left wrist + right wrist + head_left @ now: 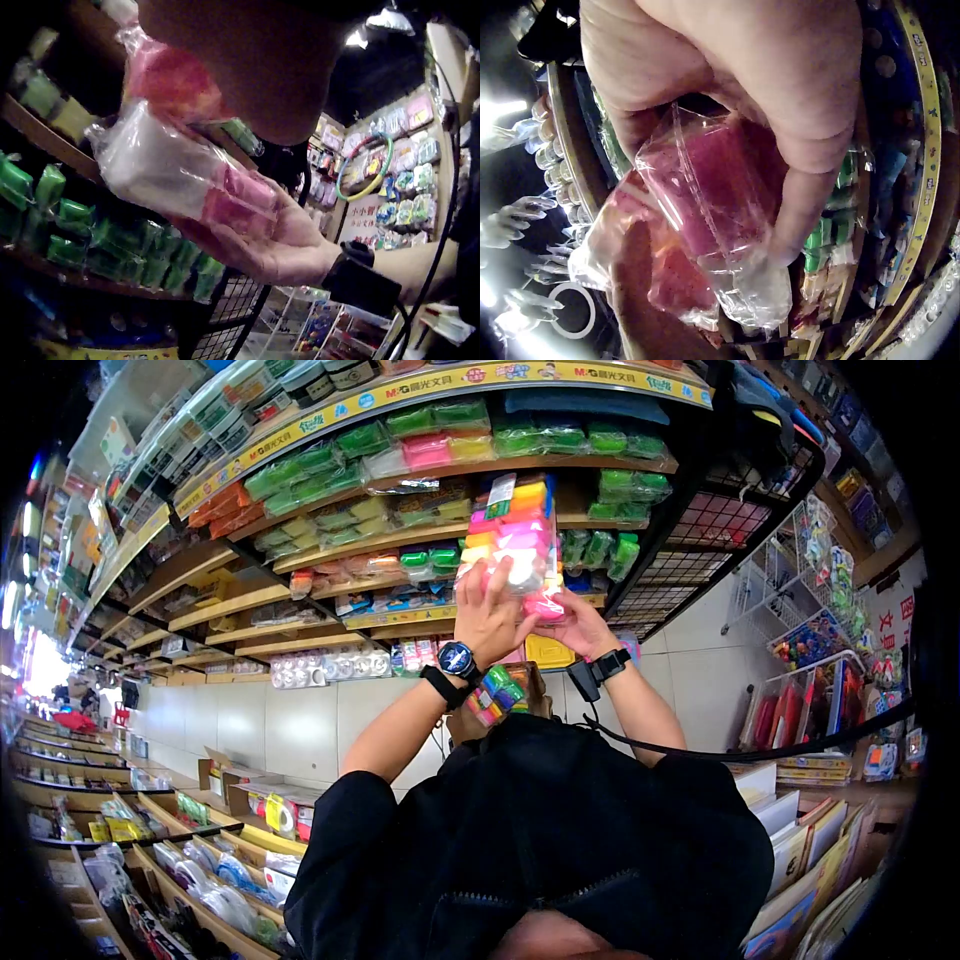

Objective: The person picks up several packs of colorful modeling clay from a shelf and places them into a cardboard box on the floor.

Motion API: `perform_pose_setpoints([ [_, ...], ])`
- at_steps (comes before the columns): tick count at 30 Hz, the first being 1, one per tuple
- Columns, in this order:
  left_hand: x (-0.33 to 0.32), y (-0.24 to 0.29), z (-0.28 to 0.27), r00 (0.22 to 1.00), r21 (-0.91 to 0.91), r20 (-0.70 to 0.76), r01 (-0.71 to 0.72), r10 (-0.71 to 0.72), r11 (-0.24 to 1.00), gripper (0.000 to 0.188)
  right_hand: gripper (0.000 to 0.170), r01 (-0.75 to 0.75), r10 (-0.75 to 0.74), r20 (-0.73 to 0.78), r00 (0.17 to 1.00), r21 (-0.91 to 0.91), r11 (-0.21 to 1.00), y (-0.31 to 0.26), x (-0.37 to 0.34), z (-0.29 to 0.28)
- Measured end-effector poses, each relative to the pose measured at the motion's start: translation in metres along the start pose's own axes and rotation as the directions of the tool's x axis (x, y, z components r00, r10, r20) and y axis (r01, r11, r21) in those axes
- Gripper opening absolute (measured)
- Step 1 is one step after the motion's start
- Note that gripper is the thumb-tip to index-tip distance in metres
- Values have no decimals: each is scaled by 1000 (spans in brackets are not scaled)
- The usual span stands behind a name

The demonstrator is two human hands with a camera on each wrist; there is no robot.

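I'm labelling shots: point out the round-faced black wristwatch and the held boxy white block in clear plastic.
Round-faced black wristwatch (pixel 457 659): head view, dial.
Boxy white block (pixel 148 165): left wrist view, broad side.

Wooden shelves (pixel 230 609) of wrapped packets above a pale tiled floor (pixel 290 722).
Lidded tubs (pixel 350 372) line the top shelf behind a yellow printed strip (pixel 400 391); the board below bears green packets (pixel 303 477), a pink one (pixel 428 451) and a yellow one (pixel 471 447); pale yellow-green packets (pixel 345 517) lie on the next.
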State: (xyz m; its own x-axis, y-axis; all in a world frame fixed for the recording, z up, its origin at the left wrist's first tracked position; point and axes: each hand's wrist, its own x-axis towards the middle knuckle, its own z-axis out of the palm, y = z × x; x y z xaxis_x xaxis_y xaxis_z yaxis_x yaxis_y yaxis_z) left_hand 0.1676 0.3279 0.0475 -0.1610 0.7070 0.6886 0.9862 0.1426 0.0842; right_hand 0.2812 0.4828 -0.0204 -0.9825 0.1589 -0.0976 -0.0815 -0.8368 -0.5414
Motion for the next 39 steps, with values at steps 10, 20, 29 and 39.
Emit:
perform_pose_setpoints([
  [10, -28, -6, 7, 993, 26, -118, -16, 19, 1000, 9, 45, -44, 22, -134, 991, -162, 986, -26, -43, -13],
  [20, -41, -39, -14, 991, -384, -24, -129, 130, 914, 59, 43, -37, 4, -151, 989, -217, 976, -34, -47, 7],
  [29, -26, -22, -7, 997, 70, 74, 16, -21, 997, 62, 46, -86, 34, -146, 989, -368, 926, -35, -43, 20],
  [39, -39, -20, -30, 975, -63, -149, 158, -166, 985, 52, 55, -69, -7, -184, 983, -404, 912, -30, -70, 16],
])
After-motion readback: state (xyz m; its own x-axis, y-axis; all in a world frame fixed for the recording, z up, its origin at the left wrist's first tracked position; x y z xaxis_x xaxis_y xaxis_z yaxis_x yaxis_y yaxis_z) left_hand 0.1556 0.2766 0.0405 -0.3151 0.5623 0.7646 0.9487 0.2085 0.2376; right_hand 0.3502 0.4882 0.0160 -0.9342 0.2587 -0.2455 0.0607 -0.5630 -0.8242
